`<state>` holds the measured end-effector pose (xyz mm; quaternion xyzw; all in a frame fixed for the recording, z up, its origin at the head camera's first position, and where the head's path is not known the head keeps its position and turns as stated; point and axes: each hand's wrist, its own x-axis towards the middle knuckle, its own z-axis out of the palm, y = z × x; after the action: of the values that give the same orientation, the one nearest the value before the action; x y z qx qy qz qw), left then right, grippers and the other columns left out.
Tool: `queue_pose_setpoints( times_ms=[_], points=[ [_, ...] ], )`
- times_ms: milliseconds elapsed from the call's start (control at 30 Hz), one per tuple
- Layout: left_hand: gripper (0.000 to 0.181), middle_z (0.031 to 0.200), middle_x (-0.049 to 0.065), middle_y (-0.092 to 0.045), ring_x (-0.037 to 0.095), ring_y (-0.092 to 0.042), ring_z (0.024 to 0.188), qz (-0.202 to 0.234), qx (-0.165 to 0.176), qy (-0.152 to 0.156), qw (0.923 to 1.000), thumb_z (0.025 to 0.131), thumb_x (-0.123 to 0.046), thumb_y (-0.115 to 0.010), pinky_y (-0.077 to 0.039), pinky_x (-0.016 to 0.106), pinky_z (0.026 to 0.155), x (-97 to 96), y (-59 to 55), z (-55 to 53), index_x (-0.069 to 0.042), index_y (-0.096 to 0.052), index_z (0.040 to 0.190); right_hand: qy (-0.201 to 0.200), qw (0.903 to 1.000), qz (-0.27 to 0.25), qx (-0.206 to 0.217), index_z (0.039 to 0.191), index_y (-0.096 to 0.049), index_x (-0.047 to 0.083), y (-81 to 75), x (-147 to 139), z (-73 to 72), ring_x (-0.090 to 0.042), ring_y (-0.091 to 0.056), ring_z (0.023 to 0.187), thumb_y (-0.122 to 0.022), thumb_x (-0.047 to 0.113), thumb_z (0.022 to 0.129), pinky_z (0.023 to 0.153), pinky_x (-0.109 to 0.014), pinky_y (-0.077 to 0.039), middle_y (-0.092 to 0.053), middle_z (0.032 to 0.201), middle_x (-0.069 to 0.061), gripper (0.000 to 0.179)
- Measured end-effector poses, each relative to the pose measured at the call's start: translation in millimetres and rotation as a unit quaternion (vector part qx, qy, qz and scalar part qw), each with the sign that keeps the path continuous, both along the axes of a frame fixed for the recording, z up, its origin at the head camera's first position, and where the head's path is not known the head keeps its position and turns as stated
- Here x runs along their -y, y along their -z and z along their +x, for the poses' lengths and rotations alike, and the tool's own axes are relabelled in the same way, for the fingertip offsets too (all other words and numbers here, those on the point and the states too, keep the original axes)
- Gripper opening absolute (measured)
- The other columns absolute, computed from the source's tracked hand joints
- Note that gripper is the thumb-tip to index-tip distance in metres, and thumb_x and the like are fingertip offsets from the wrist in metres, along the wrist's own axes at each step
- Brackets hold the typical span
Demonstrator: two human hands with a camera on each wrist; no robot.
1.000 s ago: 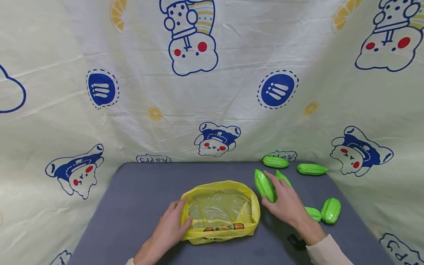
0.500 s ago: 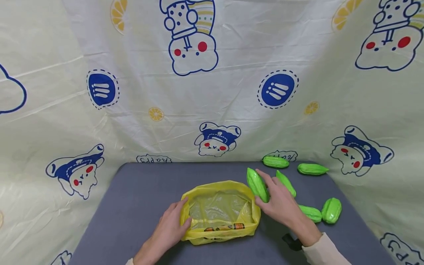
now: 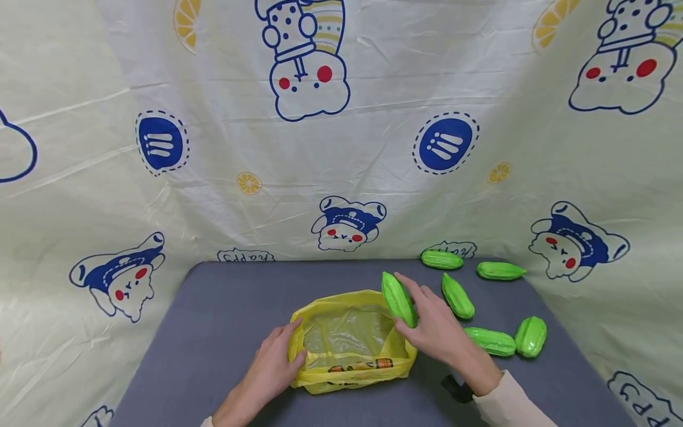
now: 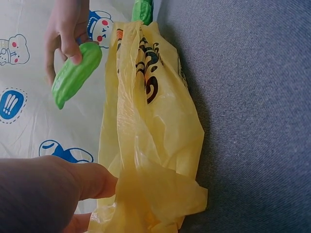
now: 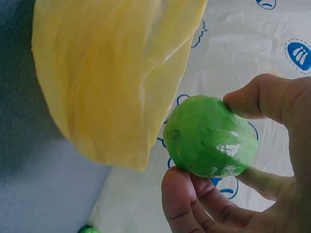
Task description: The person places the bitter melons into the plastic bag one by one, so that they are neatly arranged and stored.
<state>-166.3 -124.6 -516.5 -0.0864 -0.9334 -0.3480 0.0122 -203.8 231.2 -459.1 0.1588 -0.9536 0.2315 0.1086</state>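
Note:
My right hand (image 3: pixel 434 323) holds a green ridged gourd (image 3: pixel 397 299) between thumb and fingers, over the right rim of a yellow plastic bag (image 3: pixel 357 379). The right wrist view shows the gourd (image 5: pixel 209 138) end-on, thumb on one side and fingertips on the other, apart from the bag wall (image 5: pixel 107 87). The bag lies with its mouth open upward; its inner bottom shows no contents. At its left rim my left hand (image 3: pixel 272 359) holds the plastic, fingers at the back and thumb in front. From the left wrist, the bag (image 4: pixel 155 126) fills the middle, gourd beyond.
Several more green gourds lie on the grey table (image 3: pixel 229 308) to the right: one at the far edge (image 3: pixel 441 260), one at the far right corner (image 3: pixel 500 271), others nearer my right forearm. A patterned white sheet (image 3: pixel 347 154) hangs behind the table.
My right hand has carried the gourd leftward, from beside the bag to over its right rim. Gourds behind that arm show more fully. My left hand and the bag stay in place.

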Motion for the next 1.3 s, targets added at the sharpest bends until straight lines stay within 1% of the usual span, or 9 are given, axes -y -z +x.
queue_pose_setpoints(
  times_ms=[133,267,433,567,833,967,1100,1233,1300],
  points=[
    [0.069,0.149,0.03,-0.072,0.054,-0.073,0.135,0.005,0.001,0.004,1.0,0.102,-0.016,-0.087,-0.061,0.074,0.107,1.2,0.4,-0.6,-0.006,-0.063,0.166,-0.005,0.9999,-0.005,0.013,0.18,-0.044,0.023,0.7,9,0.1,-0.014,-0.053,0.081,-0.086,0.022,0.097,0.069,-0.031,-0.046,-0.065,0.105,-0.004,0.093],
    [0.069,0.149,0.031,-0.071,0.055,-0.072,0.135,0.011,0.006,0.009,0.9999,0.103,-0.016,-0.087,-0.061,0.075,0.106,2.8,0.2,-0.5,-0.006,-0.062,0.166,-0.012,0.9993,-0.016,0.032,0.18,-0.043,0.024,2.3,18,-0.4,-0.014,-0.054,0.078,-0.086,0.022,0.097,0.064,-0.028,-0.046,-0.064,0.106,-0.005,0.094],
    [0.07,0.149,0.03,-0.071,0.053,-0.073,0.134,0.01,0.001,0.008,0.9999,0.102,-0.016,-0.088,-0.062,0.074,0.105,4.3,0.4,1.9,-0.007,-0.062,0.167,-0.016,0.9983,-0.023,0.052,0.181,-0.042,0.029,6.6,29,-2.2,-0.014,-0.056,0.081,-0.086,0.023,0.097,0.065,-0.028,-0.048,-0.065,0.11,-0.006,0.095],
    [0.07,0.148,0.029,-0.072,0.052,-0.073,0.133,0.007,-0.002,0.005,1.0,0.101,-0.017,-0.088,-0.062,0.073,0.104,4.3,0.8,2.8,-0.007,-0.063,0.166,-0.022,0.997,-0.025,0.069,0.181,-0.041,0.03,11.8,37,-1.7,-0.014,-0.056,0.082,-0.085,0.024,0.098,0.066,-0.029,-0.048,-0.065,0.109,-0.004,0.094],
    [0.068,0.146,0.03,-0.073,0.052,-0.075,0.131,0.006,-0.019,0.01,0.9997,0.101,-0.015,-0.088,-0.063,0.072,0.105,1.0,0.2,1.7,-0.005,-0.064,0.164,-0.028,0.9959,-0.026,0.082,0.181,-0.041,0.03,15.0,47,-4.8,-0.013,-0.057,0.081,-0.085,0.024,0.097,0.065,-0.028,-0.05,-0.068,0.112,-0.005,0.095],
    [0.067,0.143,0.029,-0.076,0.051,-0.076,0.129,0.007,-0.029,0.011,0.9995,0.101,-0.013,-0.087,-0.063,0.071,0.104,0.3,0.3,3.1,-0.005,-0.065,0.163,-0.038,0.9958,-0.023,0.08,0.181,-0.042,0.026,14.3,51,-4.7,-0.012,-0.059,0.084,-0.085,0.023,0.098,0.068,-0.028,-0.051,-0.073,0.127,-0.009,0.094],
    [0.067,0.139,0.028,-0.078,0.051,-0.077,0.126,0.007,-0.034,0.01,0.9994,0.1,-0.012,-0.088,-0.064,0.07,0.103,-0.3,0.5,3.3,-0.005,-0.066,0.162,-0.052,0.9958,-0.017,0.073,0.18,-0.045,0.021,12.4,57,-5.3,-0.013,-0.061,0.094,-0.084,0.023,0.097,0.076,-0.031,-0.053,-0.074,0.142,-0.011,0.091],
    [0.066,0.139,0.027,-0.078,0.05,-0.077,0.125,0.008,-0.034,0.011,0.9993,0.099,-0.011,-0.088,-0.063,0.07,0.103,0.9,0.0,4.0,-0.005,-0.066,0.162,-0.068,0.9946,-0.021,0.076,0.178,-0.048,0.016,11.8,66,-5.9,-0.014,-0.063,0.101,-0.084,0.021,0.096,0.083,-0.035,-0.055,-0.074,0.146,-0.01,0.09],
    [0.066,0.138,0.027,-0.079,0.05,-0.078,0.125,0.008,-0.033,0.011,0.9994,0.099,-0.011,-0.088,-0.063,0.07,0.103,1.9,-0.7,4.5,-0.005,-0.066,0.162,-0.073,0.9933,-0.023,0.086,0.178,-0.047,0.015,12.8,71,-6.4,-0.014,-0.063,0.103,-0.084,0.022,0.097,0.085,-0.035,-0.056,-0.073,0.15,-0.01,0.09]
  ],
)
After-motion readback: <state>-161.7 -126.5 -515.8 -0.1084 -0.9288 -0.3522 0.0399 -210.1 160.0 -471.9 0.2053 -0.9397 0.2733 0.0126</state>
